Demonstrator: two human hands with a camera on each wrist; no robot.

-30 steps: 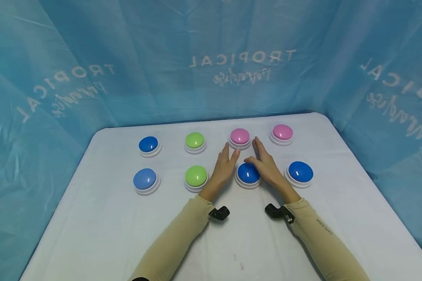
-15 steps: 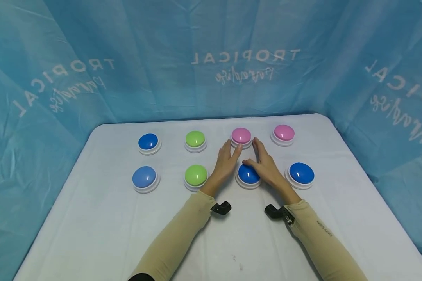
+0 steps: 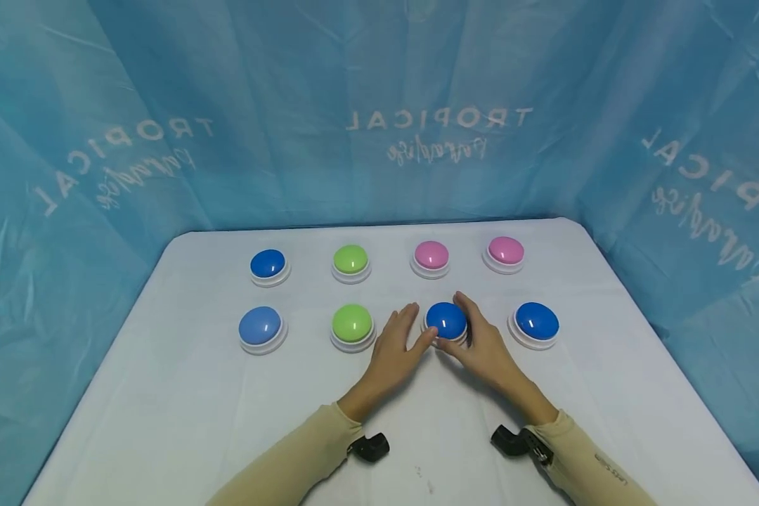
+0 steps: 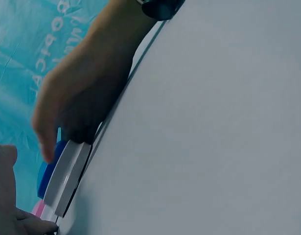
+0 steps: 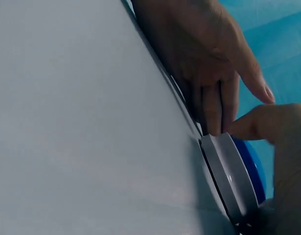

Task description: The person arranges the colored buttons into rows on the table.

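Observation:
Both my hands are around a blue dome push button point(image 3: 445, 320) in the front row, third from the left. My right hand point(image 3: 488, 355) curls about its right side, thumb at the near rim and index finger toward the back. On the other side, my left hand point(image 3: 395, 351) lies with fingers fairly straight along the left edge and thumb tip at the front of the base. Seen from the right wrist, the white base point(image 5: 229, 176) sits low on the cloth, with the left fingers point(image 5: 212, 107) right at it. The left wrist view shows the right hand point(image 4: 86, 93) over the base.
A green button point(image 3: 352, 323) stands left of my left hand, and another blue button point(image 3: 537, 321) right of my right hand. Pink buttons point(image 3: 431, 255) point(image 3: 506, 251) stand behind. A second green point(image 3: 351, 260) and two more blue buttons point(image 3: 259, 327) occupy the left of the white table point(image 3: 183, 422).
Both hands have drawn back toward me, from beside the rear pink button to the front blue one. The right hand has come round the blue button; the view has shifted slightly.

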